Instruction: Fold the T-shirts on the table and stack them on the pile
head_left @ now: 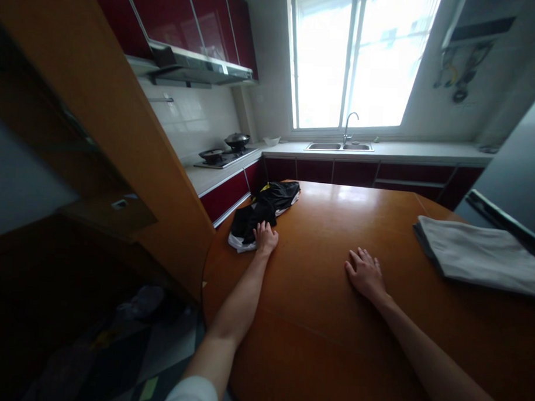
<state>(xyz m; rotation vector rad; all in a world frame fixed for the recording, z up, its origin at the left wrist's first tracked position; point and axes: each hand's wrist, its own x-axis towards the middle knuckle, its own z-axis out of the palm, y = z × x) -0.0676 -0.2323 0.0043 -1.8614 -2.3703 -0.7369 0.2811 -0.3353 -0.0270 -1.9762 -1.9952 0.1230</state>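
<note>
My left hand [265,238] rests on the near right edge of a crumpled pile of dark clothes [267,205], its fingers spread over the black cloth. White and yellow patches show at the edges of the pile, which lies on the left part of the wooden table [317,284]. Flat on the tabletop to the right lies my right hand [365,273], fingers apart and holding nothing. Beyond it, at the table's right side, is a folded light grey cloth [485,255] with a darker underside.
Behind the table runs a counter with a double sink [339,147] and faucet [349,126]. Two pans, one a lidded wok [237,141], sit on the stove at the back left. A wooden post [121,131] stands close on the left. A pale appliance [510,156] stands at right.
</note>
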